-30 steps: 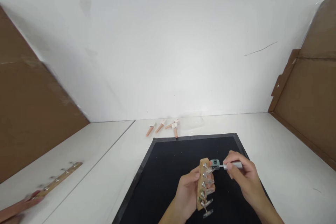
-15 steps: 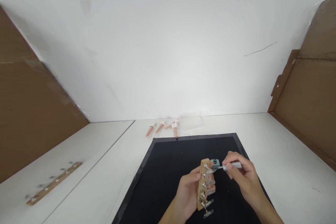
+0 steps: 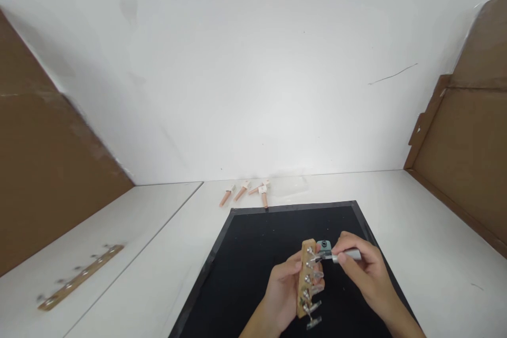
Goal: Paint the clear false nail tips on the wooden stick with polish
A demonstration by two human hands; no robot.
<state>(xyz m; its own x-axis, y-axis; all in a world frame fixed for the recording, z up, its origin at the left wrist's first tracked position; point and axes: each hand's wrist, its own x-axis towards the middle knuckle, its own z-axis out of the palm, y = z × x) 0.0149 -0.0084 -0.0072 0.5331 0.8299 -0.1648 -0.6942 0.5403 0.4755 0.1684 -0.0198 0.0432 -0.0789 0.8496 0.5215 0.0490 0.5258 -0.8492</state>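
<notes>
My left hand (image 3: 282, 286) is closed around a wooden nail-tip stand (image 3: 303, 288), tilted nearly upright, with clear false nails (image 3: 315, 307) on metal posts along it. A small teal nail polish bottle (image 3: 325, 245) with its neck facing up sits just behind the stand's upper end; it seems held by the left fingers, though these are partly hidden. My right hand (image 3: 362, 266) pinches the silver cap of a nail polish brush (image 3: 348, 256). The brush tip reaches the upper clear nail, beside the bottle; whether it touches the nail I cannot tell.
A black mat (image 3: 253, 253) lies under my hands on the white table (image 3: 186, 243). Several nail polish bottles with peach caps (image 3: 241, 191) lie behind it, near a clear plastic piece (image 3: 289, 186). Another wooden stand (image 3: 81, 279) rests at left. Cardboard panels (image 3: 467, 169) flank the table.
My right hand has moved slightly left with the brush, bringing its tip further over the upper nail. The left hand and the stand have barely shifted.
</notes>
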